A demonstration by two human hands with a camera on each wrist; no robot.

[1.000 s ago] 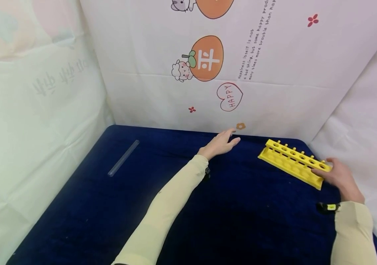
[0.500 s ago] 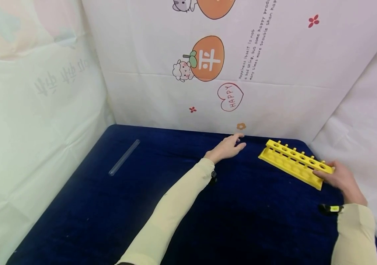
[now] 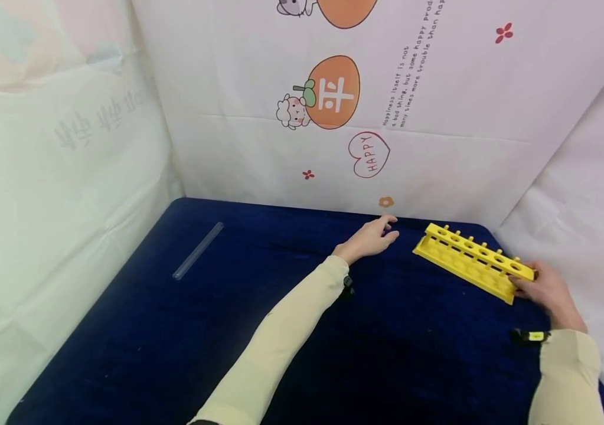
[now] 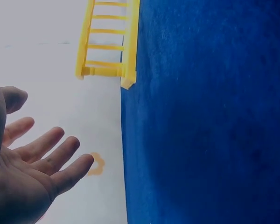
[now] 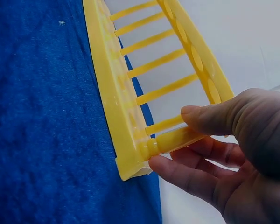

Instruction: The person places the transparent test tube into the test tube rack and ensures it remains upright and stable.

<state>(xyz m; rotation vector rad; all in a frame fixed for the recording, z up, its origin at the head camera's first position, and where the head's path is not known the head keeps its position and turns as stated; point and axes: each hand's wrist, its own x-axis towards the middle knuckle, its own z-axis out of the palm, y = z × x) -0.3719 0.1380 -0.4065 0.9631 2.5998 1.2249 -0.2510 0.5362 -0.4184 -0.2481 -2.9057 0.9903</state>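
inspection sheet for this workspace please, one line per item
surface: dark blue plush-looking cloth with light creases
job's things: yellow plastic rack with six round holes, no tubes in it; clear slim tube lying at the left
clutter: small pale speck on the cloth
grippers: right hand holds the rack's near end between thumb and fingers; left hand is open, apart from the rack
cables: nothing seen
surroundings: white sheets printed with cartoons and lettering behind and on both sides

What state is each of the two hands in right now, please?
Left hand: open, holding nothing.
Right hand: closed, gripping one end of the yellow rack.
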